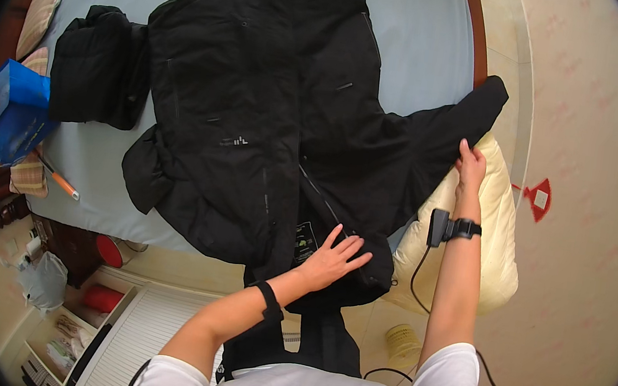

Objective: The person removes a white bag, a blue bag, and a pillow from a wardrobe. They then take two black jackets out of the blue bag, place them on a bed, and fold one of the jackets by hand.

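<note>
A black padded jacket (223,90) lies spread front up on the bed, its collar end towards me. My left hand (335,260) rests on it with fingers spread, beside the slanting zip edge and near the printed lining (306,242) at the neck. My right hand (470,165) pinches the underside of the jacket's sleeve (453,124), which reaches out over the bed's right edge. The other sleeve (147,170) is bent in at the left. A folded black padded garment (98,69) sits left of the jacket, close against it.
Under the jacket is a pale blue bed sheet (425,45). A cream quilt (486,261) bulges beside the bed at right. On the left are a blue paper bag (19,123) and an orange-handled tool (64,185). Open drawers (68,337) stand below left. A cable (417,276) hangs from my right wrist.
</note>
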`<state>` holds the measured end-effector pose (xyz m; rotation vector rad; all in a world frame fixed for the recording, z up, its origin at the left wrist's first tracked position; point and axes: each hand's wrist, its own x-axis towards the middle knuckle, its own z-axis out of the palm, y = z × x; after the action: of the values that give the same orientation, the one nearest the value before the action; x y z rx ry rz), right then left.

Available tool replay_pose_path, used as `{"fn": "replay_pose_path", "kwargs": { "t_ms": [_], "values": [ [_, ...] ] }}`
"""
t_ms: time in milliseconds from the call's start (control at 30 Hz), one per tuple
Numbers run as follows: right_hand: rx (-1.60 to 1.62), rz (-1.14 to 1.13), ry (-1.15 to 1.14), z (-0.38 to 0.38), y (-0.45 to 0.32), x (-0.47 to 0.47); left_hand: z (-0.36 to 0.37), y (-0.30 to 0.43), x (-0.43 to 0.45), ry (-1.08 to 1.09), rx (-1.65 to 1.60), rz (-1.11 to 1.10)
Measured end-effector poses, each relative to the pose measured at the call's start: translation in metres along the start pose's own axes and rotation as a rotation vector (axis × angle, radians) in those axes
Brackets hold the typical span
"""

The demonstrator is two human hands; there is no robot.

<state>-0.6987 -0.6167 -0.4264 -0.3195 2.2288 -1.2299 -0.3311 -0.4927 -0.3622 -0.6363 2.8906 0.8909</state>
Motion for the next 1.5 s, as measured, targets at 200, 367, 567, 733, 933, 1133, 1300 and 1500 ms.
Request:
{"fn": "replay_pose_path", "kwargs": {
  "t_ms": [200,367,567,733,933,1133,1300,1500],
  "values": [
    [0.018,0.155,-0.076,0.024,-0.031,0.025,0.008,-0.008,0.024,-0.027,0.005,-0.078],
    [0.337,0.346,-0.416,0.03,-0.035,0.037,0.018,0.003,0.048,0.21,0.18,0.116],
    [0.444,0.19,-0.363,-0.016,-0.011,0.065,-0.005,0.004,0.046,0.051,-0.121,0.34],
    [0.655,0.119,-0.389,-0.033,-0.024,0.018,-0.042,-0.042,-0.063,0.029,-0.436,0.2],
    [0.591,0.404,-0.424,-0.033,0.004,0.052,0.01,-0.042,-0.053,-0.265,-0.239,0.203],
    [0.456,0.349,-0.374,-0.025,-0.039,0.094,0.011,-0.039,-0.056,-0.503,-0.55,0.131],
    [0.647,-0.063,-0.501,-0.01,-0.075,0.046,-0.021,-0.032,-0.064,0.083,-0.485,-0.097],
    [-0.023,-0.451,-0.341,0.012,-0.123,-0.168,-0.01,-0.039,-0.069,0.067,-0.339,-0.365]
  ]
}}
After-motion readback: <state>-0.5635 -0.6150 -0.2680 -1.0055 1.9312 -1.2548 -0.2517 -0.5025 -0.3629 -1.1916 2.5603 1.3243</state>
